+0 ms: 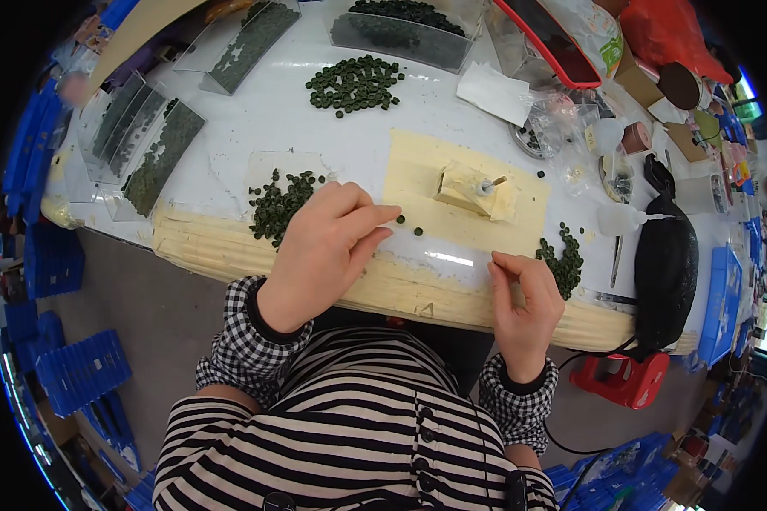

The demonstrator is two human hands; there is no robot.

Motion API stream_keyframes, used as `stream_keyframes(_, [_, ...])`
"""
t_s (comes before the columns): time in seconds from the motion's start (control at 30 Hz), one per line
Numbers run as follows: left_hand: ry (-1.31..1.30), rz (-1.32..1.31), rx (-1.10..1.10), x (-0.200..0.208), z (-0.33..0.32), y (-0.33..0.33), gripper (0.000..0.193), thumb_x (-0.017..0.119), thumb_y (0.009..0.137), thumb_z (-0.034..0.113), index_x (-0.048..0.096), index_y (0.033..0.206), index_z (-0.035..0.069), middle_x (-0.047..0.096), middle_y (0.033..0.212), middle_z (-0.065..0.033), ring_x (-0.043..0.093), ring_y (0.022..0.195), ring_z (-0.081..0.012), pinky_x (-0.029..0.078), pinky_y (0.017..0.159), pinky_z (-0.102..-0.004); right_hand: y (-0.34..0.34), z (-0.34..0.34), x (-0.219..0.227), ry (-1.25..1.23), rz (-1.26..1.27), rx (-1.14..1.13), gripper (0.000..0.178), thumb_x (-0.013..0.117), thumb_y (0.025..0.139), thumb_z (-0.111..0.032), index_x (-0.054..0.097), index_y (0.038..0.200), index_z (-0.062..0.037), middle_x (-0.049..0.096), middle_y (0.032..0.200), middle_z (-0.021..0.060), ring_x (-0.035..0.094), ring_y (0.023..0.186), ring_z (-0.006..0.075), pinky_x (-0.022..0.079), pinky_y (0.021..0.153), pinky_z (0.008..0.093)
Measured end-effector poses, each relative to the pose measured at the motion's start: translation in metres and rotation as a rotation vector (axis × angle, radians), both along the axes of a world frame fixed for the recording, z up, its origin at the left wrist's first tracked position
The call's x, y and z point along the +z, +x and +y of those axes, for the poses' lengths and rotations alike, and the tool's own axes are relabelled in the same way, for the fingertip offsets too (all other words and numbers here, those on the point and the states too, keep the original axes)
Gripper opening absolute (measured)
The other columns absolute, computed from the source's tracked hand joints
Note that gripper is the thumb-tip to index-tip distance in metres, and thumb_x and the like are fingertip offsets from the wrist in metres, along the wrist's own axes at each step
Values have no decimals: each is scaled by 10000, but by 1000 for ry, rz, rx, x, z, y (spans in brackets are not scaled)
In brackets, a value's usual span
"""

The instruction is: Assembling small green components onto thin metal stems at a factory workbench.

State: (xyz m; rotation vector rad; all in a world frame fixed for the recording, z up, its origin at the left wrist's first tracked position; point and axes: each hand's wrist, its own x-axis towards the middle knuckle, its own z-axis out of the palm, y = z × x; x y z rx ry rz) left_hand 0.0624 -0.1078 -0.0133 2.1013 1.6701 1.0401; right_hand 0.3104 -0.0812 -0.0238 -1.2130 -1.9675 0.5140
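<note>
My left hand reaches over the near side of the white table. Its forefinger is stretched out, its thumb slightly apart below, and the fingertip is close to a small dark green disc. A second green disc lies just right of it. Behind my left hand, partly covered by it, is a pile of green discs. My right hand is held with thumb and forefinger pressed together; whatever they pinch is hidden. Beside it lies a smaller heap of green discs. A yellowish block with a small upright pin stands on a cream sheet.
Clear bins of green discs stand at the back and left, with a loose pile before them. A white tissue, a black bag, tweezers and a white squeeze bottle lie to the right. Cream padding lines the front edge.
</note>
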Motion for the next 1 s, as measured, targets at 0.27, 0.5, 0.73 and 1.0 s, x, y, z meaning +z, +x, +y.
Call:
stream_keyframes(0.27, [22, 104, -82, -13, 11, 20, 202, 701, 783, 46, 693, 985, 52, 549, 819, -41, 525, 794, -205, 470, 686, -310, 3, 0, -3, 32, -6, 0, 145, 699, 765, 71, 664, 891, 10, 658, 811, 102, 588, 714, 245, 467, 636, 320])
stream_keyframes(0.5, [-280, -694, -269, 3, 4, 13, 164, 719, 830, 49, 718, 990, 17, 698, 846, -88, 623, 691, -162, 480, 646, -275, 1, 0, -1, 27, 6, 10, 135, 702, 771, 59, 665, 889, 5, 658, 810, 101, 587, 713, 248, 461, 630, 321])
stream_keyframes(0.73, [-87, -578, -458, 9, 6, 13, 188, 764, 780, 60, 733, 959, 11, 694, 782, -84, 622, 694, -189, 476, 639, -288, -1, -2, -1, 18, 19, 19, 129, 707, 774, 48, 664, 885, -1, 653, 802, 94, 585, 711, 247, 460, 627, 323])
stream_keyframes(1.0, [-23, -542, -516, 9, 5, 14, 201, 767, 783, 89, 734, 963, 5, 684, 776, -69, 613, 703, -191, 470, 637, -299, -1, -2, -2, 21, 14, 21, 130, 708, 774, 47, 667, 885, -7, 655, 801, 93, 594, 719, 250, 463, 630, 324])
